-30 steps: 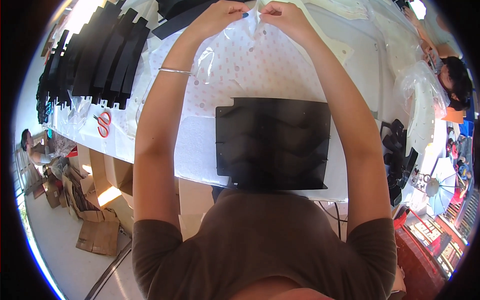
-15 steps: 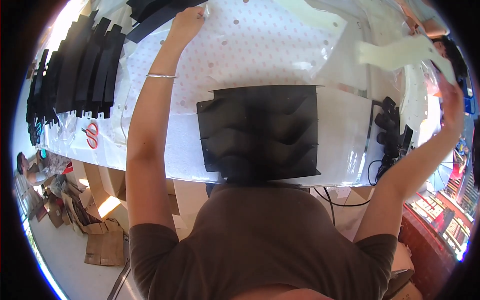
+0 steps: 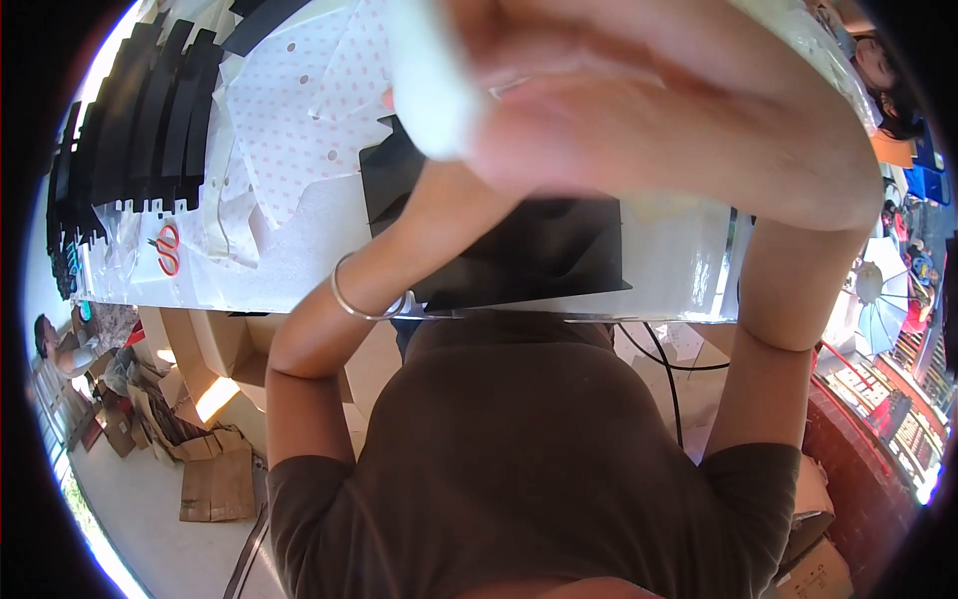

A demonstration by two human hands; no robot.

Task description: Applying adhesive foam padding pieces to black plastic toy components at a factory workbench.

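Observation:
My right hand (image 3: 559,125) is raised close in front of the camera and smeared by motion. Its closed fingers meet a whitish strip (image 3: 431,85), also blurred. Behind it, my left hand (image 3: 479,190) reaches up and to the right over the table; its fingers are mostly hidden, so their grip does not show. Below both hands, a black sheet (image 3: 559,250) with a wavy surface and notched edges lies near the table's front edge. My right hand and the strip cover part of the view of it.
Several black slotted strips (image 3: 140,120) are laid out at the left. Red-handled scissors (image 3: 170,250) lie beside them. White sheeting with pink marks (image 3: 289,120) covers the table's far left. Cardboard boxes (image 3: 225,349) stand below. Another person (image 3: 878,70) is at the far right.
My right hand has swung in from the far right to the middle, close to the camera. My left hand has drawn back from the far edge toward the black sheet.

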